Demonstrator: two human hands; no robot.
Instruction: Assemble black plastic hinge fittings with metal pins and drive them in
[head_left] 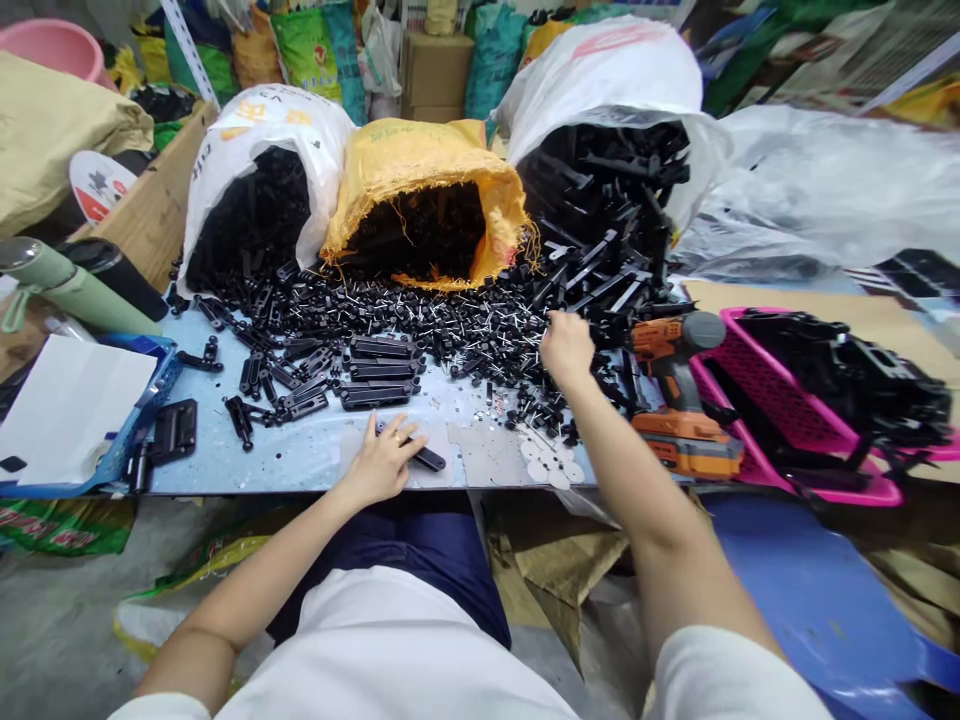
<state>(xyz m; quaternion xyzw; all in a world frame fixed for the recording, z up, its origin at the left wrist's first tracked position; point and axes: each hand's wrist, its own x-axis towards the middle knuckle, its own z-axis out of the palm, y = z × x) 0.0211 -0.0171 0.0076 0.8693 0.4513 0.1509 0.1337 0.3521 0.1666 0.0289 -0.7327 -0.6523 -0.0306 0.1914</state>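
left hand (pixel 382 462), fingers spread, presses a black bar (pixel 429 460); looks light, stiff, grab its middle. right hand (pixel 566 348) at two o'clock: fingers hidden.

Legible text: none; every print is folded, blurred or cut off.
Left white woven sack (pixel 259 120): orange print and small dark letters near the rolled rim, creased, unreadable.
Right white woven sack (pixel 607 70): pink-red print on top, smeared, unreadable.
Green plastic bag at the back (pixel 304 45): round red emblem, wording too small.
Round white-and-red card at left (pixel 97 185): dark figure mark, no letters made out.
Green printed bag below the surface, lower left (pixel 64 525): red lettering, cropped and blurred.
Orange-and-grey cordless drill (pixel 675 390): brand mark not discernible.
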